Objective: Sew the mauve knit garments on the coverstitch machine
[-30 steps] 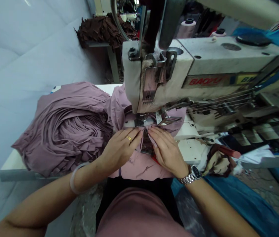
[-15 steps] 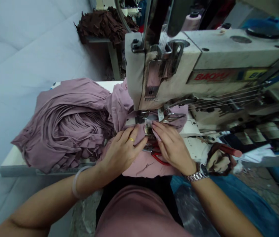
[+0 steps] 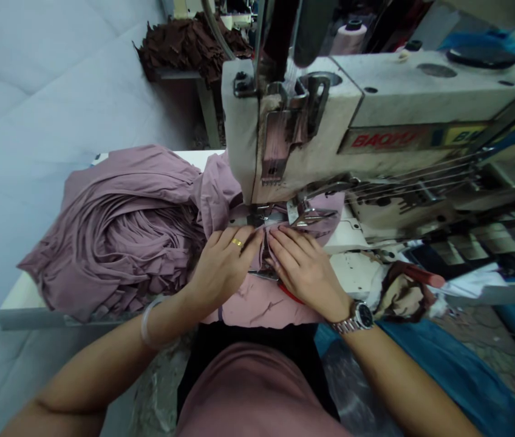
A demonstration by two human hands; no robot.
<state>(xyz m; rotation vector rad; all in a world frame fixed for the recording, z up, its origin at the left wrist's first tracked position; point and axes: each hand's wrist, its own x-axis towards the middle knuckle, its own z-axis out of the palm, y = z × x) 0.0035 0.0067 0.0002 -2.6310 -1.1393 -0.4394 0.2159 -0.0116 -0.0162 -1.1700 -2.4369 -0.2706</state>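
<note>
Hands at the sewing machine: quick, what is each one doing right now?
Left hand: open, lying flat on the mauve fabric, not gripping.
Right hand: open, lying flat on the same fabric, not gripping.

Under the right grip [image 3: 305, 273] lies soft, matt knit cloth, the mauve garment [image 3: 257, 306], gathered in limp folds left of the grip. Ahead of the grip, the sewing machine [image 3: 294, 145] is scuffed, grimy, cream-painted metal, its presser foot [image 3: 310, 213] bare, shiny steel. The wristwatch [image 3: 360, 317] behind the grip is polished steel.
</note>
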